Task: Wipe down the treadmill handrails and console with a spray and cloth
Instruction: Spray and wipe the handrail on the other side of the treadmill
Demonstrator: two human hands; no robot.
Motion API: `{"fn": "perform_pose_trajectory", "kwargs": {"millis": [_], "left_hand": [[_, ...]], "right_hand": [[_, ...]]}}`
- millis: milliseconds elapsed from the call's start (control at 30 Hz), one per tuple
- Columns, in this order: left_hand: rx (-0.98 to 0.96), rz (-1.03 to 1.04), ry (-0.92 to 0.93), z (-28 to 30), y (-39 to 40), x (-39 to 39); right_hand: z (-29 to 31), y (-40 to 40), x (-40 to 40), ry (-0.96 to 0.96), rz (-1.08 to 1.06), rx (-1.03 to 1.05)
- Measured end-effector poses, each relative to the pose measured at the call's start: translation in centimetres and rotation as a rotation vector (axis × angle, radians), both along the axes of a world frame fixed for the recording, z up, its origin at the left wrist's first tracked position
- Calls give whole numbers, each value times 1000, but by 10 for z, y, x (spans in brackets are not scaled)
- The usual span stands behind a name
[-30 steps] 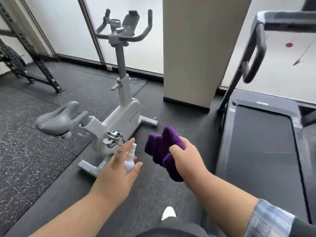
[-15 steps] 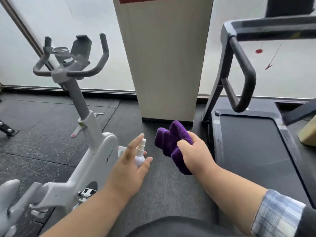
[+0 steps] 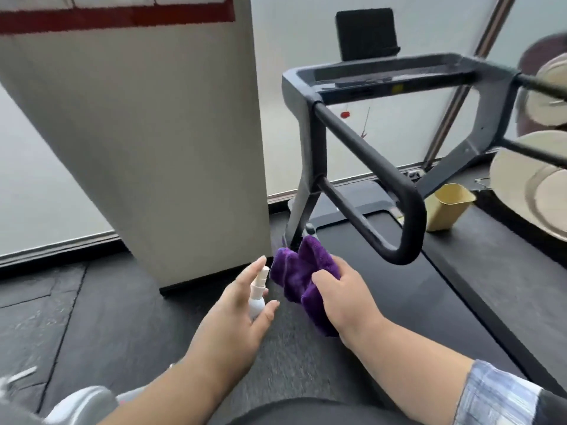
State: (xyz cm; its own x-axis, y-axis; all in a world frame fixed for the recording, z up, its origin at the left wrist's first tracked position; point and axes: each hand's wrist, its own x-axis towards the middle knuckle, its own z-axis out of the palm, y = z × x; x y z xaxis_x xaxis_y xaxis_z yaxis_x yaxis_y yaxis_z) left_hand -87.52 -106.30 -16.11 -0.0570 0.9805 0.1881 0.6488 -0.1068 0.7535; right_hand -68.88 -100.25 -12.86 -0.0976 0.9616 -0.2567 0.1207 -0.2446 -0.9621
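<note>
My left hand (image 3: 237, 314) grips a small white spray bottle (image 3: 257, 297), nozzle up, index finger raised beside it. My right hand (image 3: 345, 297) holds a bunched purple cloth (image 3: 302, 276) just right of the bottle. Both hang low, in front of the dark treadmill. Its left handrail (image 3: 368, 157) loops down to a rounded end just above and right of the cloth. The console bar (image 3: 383, 75) runs across the top, with a black tablet holder (image 3: 365, 33) above it. The treadmill belt (image 3: 454, 302) lies to the right of my hands.
A wide beige pillar (image 3: 171, 148) stands left of the treadmill, close to its upright. A yellow bin (image 3: 448, 207) and cream weight plates (image 3: 534, 185) on a bar sit at the right. A grey exercise bike part (image 3: 82, 403) shows at the lower left. The floor is dark rubber.
The view has swung right and up: the exercise bike has left the frame, and the treadmill handrail and console are now nearer and central. Both hands keep the same grips.
</note>
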Motion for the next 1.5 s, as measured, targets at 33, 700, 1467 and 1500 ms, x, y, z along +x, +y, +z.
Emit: {"fn": "perform_pose_trajectory", "kwargs": {"millis": [33,700,1467,1500], "left_hand": [[0,-61,16,5,21,-7],[138,-478,-170,36,267,32],[97,-961,-238,38,461,-17],[87,-978,-237,37,469,-20]], "right_hand": [[3,12,-7,-6,-43,2],[42,146,9,78,-458,142],[102,370,-27,-984,-637,504],[95,382,-32,-1169,-486,332]]}}
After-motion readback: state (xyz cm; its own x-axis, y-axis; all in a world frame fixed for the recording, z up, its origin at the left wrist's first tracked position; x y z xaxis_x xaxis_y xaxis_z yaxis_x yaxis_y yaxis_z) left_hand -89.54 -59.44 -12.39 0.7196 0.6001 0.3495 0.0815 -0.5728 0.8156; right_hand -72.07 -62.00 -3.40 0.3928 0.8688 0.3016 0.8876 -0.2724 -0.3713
